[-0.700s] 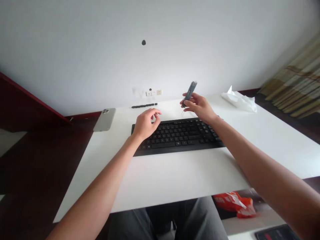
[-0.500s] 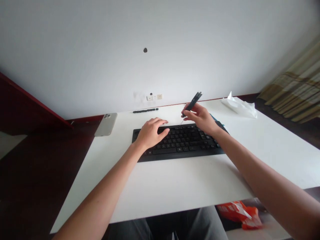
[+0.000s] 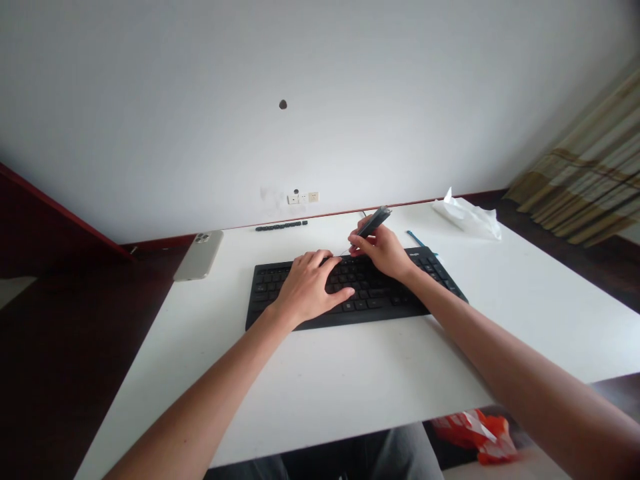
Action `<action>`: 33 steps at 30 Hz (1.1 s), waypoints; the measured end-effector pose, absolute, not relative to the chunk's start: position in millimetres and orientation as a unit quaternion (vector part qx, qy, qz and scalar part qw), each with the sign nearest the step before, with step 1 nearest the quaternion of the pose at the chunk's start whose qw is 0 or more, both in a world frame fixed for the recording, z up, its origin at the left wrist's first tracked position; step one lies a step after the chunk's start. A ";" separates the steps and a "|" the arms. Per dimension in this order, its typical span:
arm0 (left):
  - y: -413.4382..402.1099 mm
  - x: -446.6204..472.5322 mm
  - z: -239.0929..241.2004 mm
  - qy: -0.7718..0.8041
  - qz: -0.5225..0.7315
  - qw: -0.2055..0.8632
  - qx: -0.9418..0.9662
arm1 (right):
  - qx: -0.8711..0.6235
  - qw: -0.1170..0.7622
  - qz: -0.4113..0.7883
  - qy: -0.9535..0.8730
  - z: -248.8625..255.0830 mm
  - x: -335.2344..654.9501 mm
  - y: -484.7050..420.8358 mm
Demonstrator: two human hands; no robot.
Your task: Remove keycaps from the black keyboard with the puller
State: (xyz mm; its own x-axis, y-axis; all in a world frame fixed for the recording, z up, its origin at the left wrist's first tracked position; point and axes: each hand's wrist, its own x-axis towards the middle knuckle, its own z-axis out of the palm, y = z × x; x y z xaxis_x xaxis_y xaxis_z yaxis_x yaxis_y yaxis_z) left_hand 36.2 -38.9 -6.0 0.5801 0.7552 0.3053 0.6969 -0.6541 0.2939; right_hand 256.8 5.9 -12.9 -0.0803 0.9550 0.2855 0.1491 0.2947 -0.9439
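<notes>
A black keyboard (image 3: 385,300) lies on the white table, partly covered by my hands. My left hand (image 3: 307,287) rests over its left and middle keys, thumb and fingers apart, holding nothing. Near the keyboard's top edge, my right hand (image 3: 383,250) is closed around a slim black tool (image 3: 373,225) with a thin wire-like end pointing down toward the upper keys and the left fingertips. The tool looks like a keycap puller, but its tip is too fine to make out. Behind the keyboard is a row of small black keycaps (image 3: 281,226).
A phone (image 3: 200,257) lies face down at the table's left edge. Right of the keyboard's top edge is a thin blue stick (image 3: 415,238), and farther right a crumpled white plastic bag (image 3: 467,217). An orange bag (image 3: 477,433) sits below the front edge.
My left hand has shifted right across the keys, its thumb lower. My right hand has brought the tool lower and to the left, close to my left fingers. The view has turned slightly.
</notes>
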 end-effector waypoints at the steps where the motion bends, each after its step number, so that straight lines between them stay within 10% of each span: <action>1: -38.5 36.2 -6.1 0.409 0.206 0.073 0.886 | -0.448 0.508 0.400 -0.617 -14.2 257.6 7.0; 33: 2.1 62.4 -8.5 0.488 0.260 0.209 0.806 | -0.450 0.393 0.240 -0.765 3.5 250.0 -11.5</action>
State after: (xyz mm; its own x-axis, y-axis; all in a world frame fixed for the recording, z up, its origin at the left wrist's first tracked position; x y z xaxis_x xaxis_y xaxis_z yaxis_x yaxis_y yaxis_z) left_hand 62.4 2.1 -8.5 0.3878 0.8963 0.2152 0.6782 -0.4355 0.5918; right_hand 250.0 -11.5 3.5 -0.2863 0.8775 0.3847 0.5000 0.4793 -0.7213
